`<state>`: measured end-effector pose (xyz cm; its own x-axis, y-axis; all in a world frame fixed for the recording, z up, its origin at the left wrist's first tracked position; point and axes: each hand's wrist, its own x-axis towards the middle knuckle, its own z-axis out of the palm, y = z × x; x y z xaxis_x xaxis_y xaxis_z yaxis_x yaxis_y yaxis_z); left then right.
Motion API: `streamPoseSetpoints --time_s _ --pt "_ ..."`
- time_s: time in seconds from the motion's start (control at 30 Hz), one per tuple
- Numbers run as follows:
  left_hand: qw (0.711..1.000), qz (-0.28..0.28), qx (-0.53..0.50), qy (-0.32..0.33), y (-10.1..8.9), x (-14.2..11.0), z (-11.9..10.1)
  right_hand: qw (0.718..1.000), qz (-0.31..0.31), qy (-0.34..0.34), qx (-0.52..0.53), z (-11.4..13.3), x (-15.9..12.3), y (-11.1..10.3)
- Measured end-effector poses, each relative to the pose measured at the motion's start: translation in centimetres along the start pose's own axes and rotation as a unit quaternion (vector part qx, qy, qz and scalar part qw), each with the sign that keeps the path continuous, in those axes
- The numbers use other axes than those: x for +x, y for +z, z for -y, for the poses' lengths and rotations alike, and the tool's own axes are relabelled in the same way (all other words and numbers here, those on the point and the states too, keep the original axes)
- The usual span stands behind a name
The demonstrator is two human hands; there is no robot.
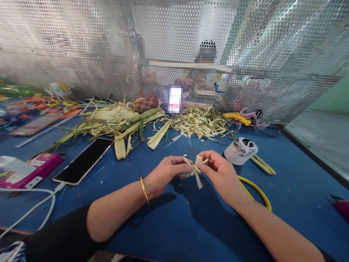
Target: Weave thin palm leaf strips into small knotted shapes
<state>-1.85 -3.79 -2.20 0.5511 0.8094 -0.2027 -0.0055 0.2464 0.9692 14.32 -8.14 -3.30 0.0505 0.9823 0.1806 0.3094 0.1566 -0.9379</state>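
Observation:
Pale dried husk strips (199, 179) cross one another between my two hands, held just above the blue table. My left hand (172, 169) is closed, its thumb and forefinger pinching the strips from the left. On the other side my right hand (218, 173) pinches the same strips between thumb and fingers. One strip end hangs below the fingertips and others stick up. Beneath the hands, part of a yellow hoop (259, 189) lies on the table, and its far side is hidden. A spool of white string (240, 151) stands beyond my right hand.
Husk leaves (114, 120) lie piled at the back left, cut husk scraps (201, 122) at the back middle. A charging phone (84, 160) and a magenta power strip (43, 169) sit at left. A yellow tool (237, 118) lies back right. Perforated metal panels (169, 32) stand behind.

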Motion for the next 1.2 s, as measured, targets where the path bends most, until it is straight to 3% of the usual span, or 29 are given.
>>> streamPoseSetpoints --time_s 0.1,0.23,0.37,0.57,0.8,0.93,1.0,1.07,1.2 --pt "0.999 -0.008 -0.039 0.016 0.5 0.0 0.3 0.999 -0.033 -0.013 -0.005 -0.3 -0.2 0.5" --pt "0.996 -0.022 -0.084 -0.002 0.9 0.0 1.1 0.995 -0.024 -0.069 -0.072 -0.5 -0.5 0.9" --pt "0.992 0.004 -0.126 -0.025 0.8 0.1 1.6 0.986 -0.035 -0.118 -0.116 -0.5 -0.6 0.9" --pt "0.992 0.004 -0.123 -0.038 0.8 0.0 1.2 0.994 -0.037 -0.066 -0.080 -0.2 -0.5 0.6" --pt "0.993 -0.017 -0.108 -0.042 0.9 0.0 1.1 0.990 0.003 0.059 0.125 -0.1 -0.2 0.8" --pt "0.992 -0.026 -0.118 -0.039 1.0 0.2 1.3 0.982 -0.003 0.079 0.172 -0.2 -0.2 1.1" --pt "0.992 -0.037 -0.118 -0.041 1.0 0.2 1.3 0.992 0.001 0.046 0.119 -0.2 -0.2 0.9" --pt "0.992 -0.050 -0.109 -0.047 0.9 0.2 1.2 0.999 0.013 -0.040 0.004 -0.4 -0.2 0.6" --pt "0.993 -0.059 -0.083 -0.056 0.6 0.2 1.0 0.942 0.031 -0.243 -0.229 -0.9 -0.4 -0.2"
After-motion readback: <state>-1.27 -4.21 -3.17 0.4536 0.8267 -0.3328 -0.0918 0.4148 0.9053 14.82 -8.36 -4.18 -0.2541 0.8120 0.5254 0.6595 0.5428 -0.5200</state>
